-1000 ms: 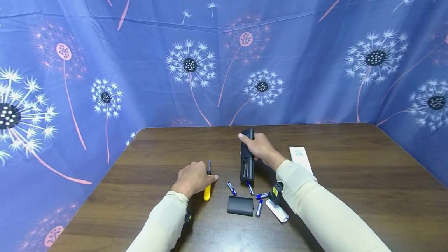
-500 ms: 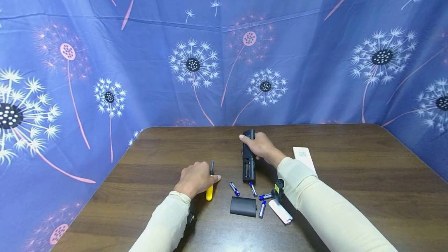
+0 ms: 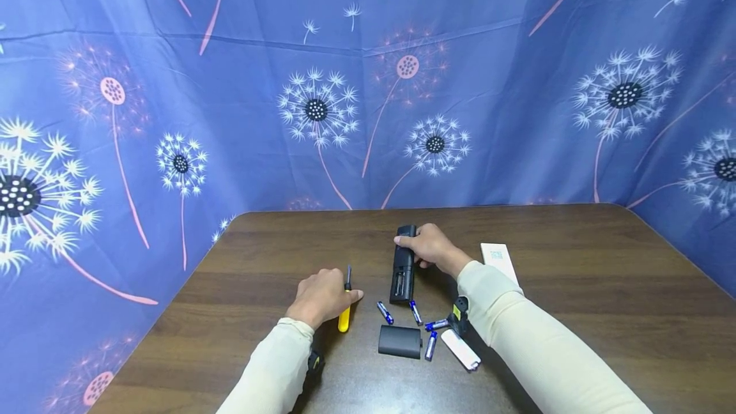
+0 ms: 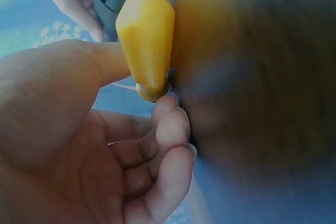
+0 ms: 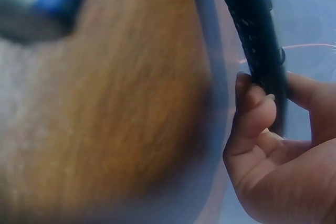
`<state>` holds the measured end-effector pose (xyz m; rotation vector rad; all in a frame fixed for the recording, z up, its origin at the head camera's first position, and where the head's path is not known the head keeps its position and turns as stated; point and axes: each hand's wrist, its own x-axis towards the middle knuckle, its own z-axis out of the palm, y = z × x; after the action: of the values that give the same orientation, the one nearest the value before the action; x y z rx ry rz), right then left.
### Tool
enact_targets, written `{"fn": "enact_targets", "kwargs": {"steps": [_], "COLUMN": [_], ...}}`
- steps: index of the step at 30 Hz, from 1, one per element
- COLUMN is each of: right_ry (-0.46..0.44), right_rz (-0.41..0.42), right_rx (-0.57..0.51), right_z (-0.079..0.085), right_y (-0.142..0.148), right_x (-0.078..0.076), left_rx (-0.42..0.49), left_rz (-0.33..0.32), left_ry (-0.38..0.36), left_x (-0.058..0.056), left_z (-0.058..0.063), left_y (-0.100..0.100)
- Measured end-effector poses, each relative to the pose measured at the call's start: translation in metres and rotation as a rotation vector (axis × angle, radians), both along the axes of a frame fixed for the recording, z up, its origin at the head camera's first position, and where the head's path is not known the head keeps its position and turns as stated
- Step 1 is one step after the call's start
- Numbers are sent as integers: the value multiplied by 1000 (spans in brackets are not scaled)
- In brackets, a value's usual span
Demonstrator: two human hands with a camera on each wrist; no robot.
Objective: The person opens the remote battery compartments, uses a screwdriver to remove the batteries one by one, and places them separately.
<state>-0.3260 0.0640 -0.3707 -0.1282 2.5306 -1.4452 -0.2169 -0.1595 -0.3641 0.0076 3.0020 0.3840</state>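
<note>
In the head view my right hand (image 3: 434,246) grips a black remote control (image 3: 404,260) by its far part, thumb across the back. Its battery compartment is uncovered and faces up towards me. The right wrist view shows the fingers curled against the edge of the remote (image 5: 257,35). My left hand (image 3: 323,296) holds a screwdriver (image 3: 344,318) with a yellow handle between thumb and fingers, low at the table. Its dark shaft points away from me. In the left wrist view the yellow handle (image 4: 147,35) rises past the thumb, and the fingertips are near its narrow end.
Several blue-and-silver batteries (image 3: 385,312) lie scattered before the remote. Nearer me is a black rectangular cover (image 3: 399,342) with a small side tab. A slim white piece (image 3: 460,349) lies beside it, and a white box (image 3: 498,259) lies beyond my right forearm.
The remote has shifted a little towards me and to the left, its near end swinging left, with my right hand moving along. My left hand and the screwdriver stay in place.
</note>
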Motion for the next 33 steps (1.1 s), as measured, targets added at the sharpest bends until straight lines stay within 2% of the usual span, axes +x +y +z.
{"fn": "enact_targets", "kwargs": {"steps": [5, 15, 21, 28, 33], "right_ry": [-10, 13, 6, -58, -92], "right_rz": [25, -21, -8, -34, -43], "right_rx": [-7, 15, -1, -6, -54], "right_z": [-4, -1, 0, 5, 6], "right_y": [-1, 0, -3, -1, 6], "right_x": [5, 7, 7, 7, 12], "left_rx": [2, 25, 9, 27, 26], "left_rz": [8, -1, 7, 4, -9], "left_ry": [-1, 2, -1, -3, -2], "left_x": [3, 4, 5, 4, 1], "left_z": [0, 0, 2, 2, 0], "left_y": [3, 3, 1, -2, 0]}}
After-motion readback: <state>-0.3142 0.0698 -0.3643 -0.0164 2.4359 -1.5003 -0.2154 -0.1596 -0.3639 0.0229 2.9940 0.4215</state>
